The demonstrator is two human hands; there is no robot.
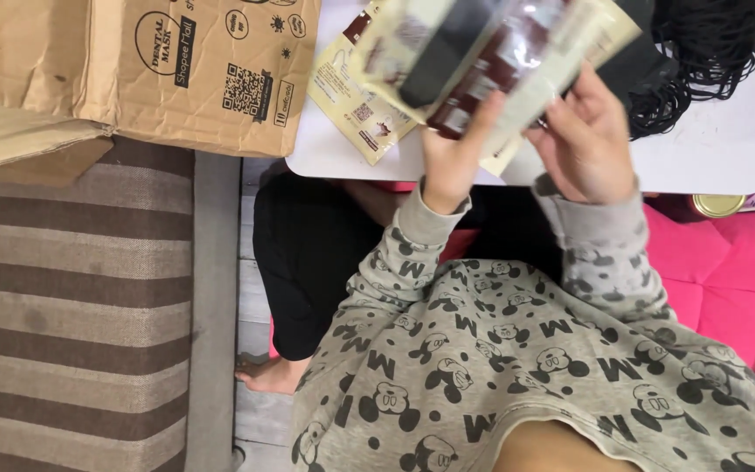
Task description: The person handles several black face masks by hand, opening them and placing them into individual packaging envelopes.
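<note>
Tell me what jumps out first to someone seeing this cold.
Both hands, left hand and right hand, hold up a glossy cream-and-brown packet over the white table at top centre, with a flat packet lying beneath it. A big cardboard box fills the top left above a brown striped mat, and a bright pink cushion glows at right.

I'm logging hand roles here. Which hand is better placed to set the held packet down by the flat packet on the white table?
Probably the left hand: it grips the glossy packet nearest the flat packet on the white table. The right hand holds the far side.
</note>
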